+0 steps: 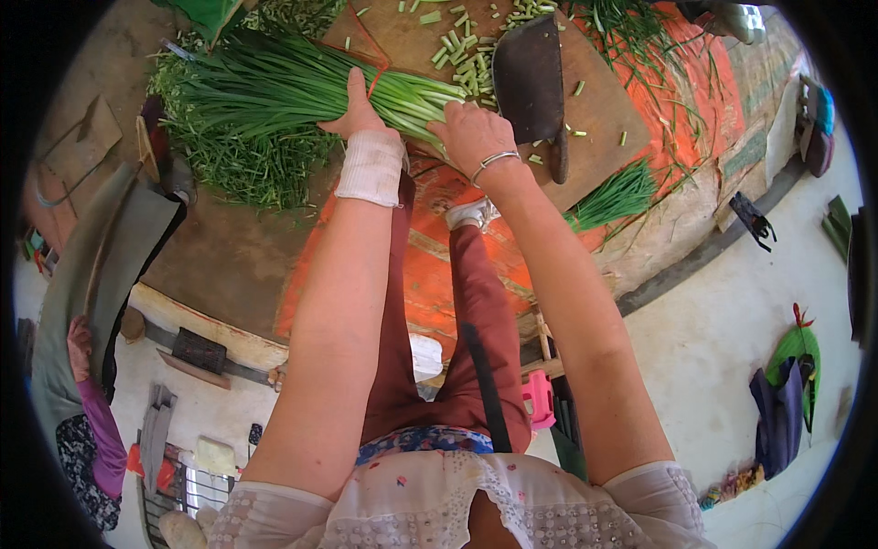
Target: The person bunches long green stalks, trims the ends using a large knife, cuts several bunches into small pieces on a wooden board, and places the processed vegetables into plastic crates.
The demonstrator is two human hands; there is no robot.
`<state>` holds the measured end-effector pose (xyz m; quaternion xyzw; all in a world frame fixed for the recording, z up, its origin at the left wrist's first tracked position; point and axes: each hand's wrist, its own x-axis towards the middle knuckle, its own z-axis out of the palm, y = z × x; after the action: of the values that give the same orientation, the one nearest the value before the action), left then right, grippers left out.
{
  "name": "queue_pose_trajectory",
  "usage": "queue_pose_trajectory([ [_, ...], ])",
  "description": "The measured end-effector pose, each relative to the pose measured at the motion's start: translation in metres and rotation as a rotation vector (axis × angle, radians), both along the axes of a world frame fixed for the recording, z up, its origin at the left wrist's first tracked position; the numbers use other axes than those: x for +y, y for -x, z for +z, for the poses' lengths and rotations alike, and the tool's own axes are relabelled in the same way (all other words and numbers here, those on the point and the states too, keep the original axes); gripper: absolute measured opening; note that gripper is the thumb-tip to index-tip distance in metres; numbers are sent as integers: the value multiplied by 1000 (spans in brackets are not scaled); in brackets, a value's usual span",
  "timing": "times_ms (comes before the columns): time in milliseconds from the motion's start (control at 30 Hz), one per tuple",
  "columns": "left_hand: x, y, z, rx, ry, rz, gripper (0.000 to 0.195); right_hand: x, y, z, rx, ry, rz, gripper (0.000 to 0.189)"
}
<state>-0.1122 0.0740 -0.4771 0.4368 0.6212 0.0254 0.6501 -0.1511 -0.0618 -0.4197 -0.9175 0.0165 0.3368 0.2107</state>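
A large bunch of garlic chives (274,86), tied with a red string (376,58), lies across the left edge of a wooden chopping board (603,117). My left hand (360,113) grips it around the middle, thumb on top, a white cuff at the wrist. At the pale stem ends, my right hand (477,134) curls its fingers onto the bunch; its fingertips are partly hidden. Just right of that hand rests a broad dark cleaver (528,82), its handle toward me. Short cut stem pieces (466,58) lie scattered beyond and beside the blade.
A heap of loose greens (254,165) lies left of the board. Another chive bunch (614,195) sits by its near right edge, on orange sheeting (713,89). Far left, another person's hand (79,343) rests on grey cloth. A pink plastic object (539,398) is beside my leg.
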Motion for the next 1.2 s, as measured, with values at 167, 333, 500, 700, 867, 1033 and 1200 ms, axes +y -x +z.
queue_pose_trajectory([
  [167, 14, -14, -4, 47, 7, 118, 106, -13, -11, -4, 1, -47, 199, 36],
  [333, 6, -13, -10, 32, 68, 162, 104, -53, -5, -41, -11, -438, 150, 35],
  [500, 19, -7, -28, -93, 39, 131, 104, -58, 3, -42, 107, -644, -144, 44],
  [700, 3, -15, -8, 138, 4, 157, 112, -52, 53, -13, 133, -539, -637, 34],
  [867, 10, -16, -11, 131, -49, 158, 118, 1, 60, 4, -289, -575, -652, 19],
  [1033, -4, -22, 0, 244, 15, 58, 124, 8, 66, -21, -41, -933, -1589, 21],
  [1200, 3, -24, 5, 328, -51, 134, 122, 30, 79, 14, 17, -866, -1493, 28],
])
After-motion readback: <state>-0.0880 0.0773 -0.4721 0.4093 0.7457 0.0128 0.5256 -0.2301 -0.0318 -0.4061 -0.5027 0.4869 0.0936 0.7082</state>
